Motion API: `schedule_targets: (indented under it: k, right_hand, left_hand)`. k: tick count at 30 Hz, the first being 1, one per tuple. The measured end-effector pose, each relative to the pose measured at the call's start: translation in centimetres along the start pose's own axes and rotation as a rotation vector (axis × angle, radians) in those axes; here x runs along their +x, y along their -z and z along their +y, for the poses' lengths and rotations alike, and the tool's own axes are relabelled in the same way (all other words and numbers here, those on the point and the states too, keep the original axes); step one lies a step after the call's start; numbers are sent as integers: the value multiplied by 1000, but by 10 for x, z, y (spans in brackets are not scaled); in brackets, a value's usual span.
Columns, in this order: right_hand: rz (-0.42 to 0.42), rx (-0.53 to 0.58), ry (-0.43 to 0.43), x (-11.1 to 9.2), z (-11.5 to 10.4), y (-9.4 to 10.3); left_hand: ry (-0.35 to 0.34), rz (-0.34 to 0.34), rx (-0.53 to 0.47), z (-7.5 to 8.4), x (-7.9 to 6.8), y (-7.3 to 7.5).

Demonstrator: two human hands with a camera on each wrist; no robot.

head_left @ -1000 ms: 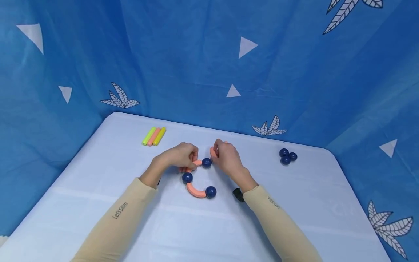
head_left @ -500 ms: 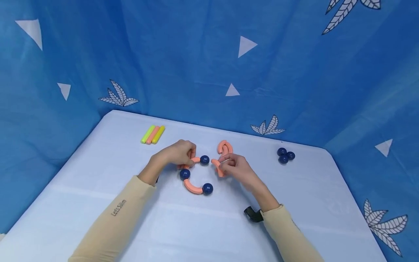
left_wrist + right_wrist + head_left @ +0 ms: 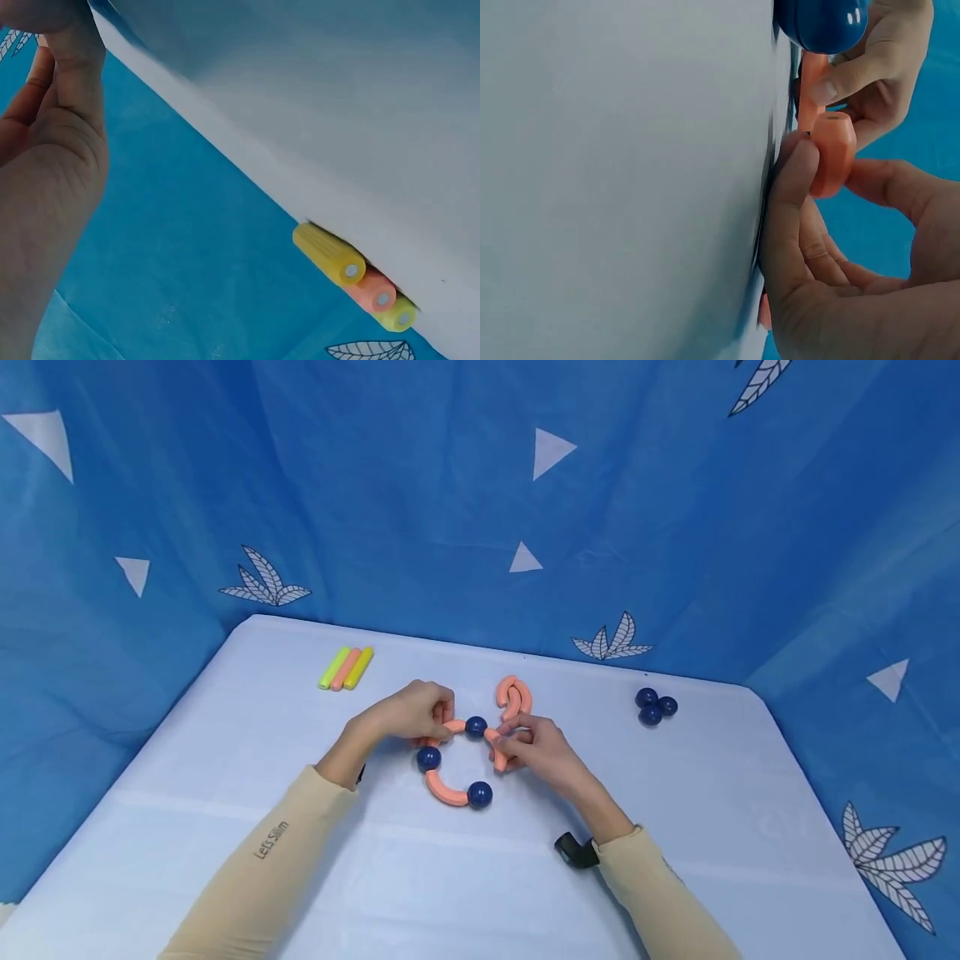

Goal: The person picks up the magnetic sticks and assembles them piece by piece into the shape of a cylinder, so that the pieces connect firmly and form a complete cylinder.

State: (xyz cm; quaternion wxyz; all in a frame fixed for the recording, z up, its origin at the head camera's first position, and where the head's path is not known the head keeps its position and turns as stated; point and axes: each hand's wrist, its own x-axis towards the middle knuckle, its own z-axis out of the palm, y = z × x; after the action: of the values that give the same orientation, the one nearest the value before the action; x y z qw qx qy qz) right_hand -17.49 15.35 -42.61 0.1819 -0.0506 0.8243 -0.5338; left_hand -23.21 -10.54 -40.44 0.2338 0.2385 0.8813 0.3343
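My left hand pinches a curved salmon-pink rod that lies between two dark blue balls, the left ball and the top ball. From the left ball a second curved rod runs to a lower ball. My right hand holds another curved rod between thumb and fingers, its upper end at the top ball. In the right wrist view this curved rod shows its free end. The left wrist view shows my left hand without the rod.
Several curved pink rods lie just behind my right hand. Three straight sticks, lime, pink and yellow, lie at the back left of the white table. Three blue balls cluster at the back right. A blue curtain hangs behind.
My right hand has come forward from the pile of curved rods with one rod, whose end has reached the top ball. The left hand has stayed on its rod.
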Motion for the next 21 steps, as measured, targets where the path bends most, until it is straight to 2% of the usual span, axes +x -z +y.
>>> schedule_targets:
  k: [3, 7, 10, 13, 16, 21]
  right_hand:
    - [22, -83, -6, -1, -3, -1]
    - [39, -199, 8, -3, -6, 0]
    - [45, -239, 23, -4, -7, 1]
    - [49, -251, 35, -5, -7, 1]
    - [42, -245, 53, -6, -8, 1]
    - [22, -214, 64, -8, -8, 0]
  left_hand:
    - [5, -17, 58, 7, -3, 0]
    - [69, -77, 287, 38, -16, -8]
    - [107, -134, 442, 65, -25, -23]
    - [119, -123, 532, 81, -27, -41]
    - [125, -82, 585, 85, -25, -52]
    - [128, -45, 587, 80, -19, -53]
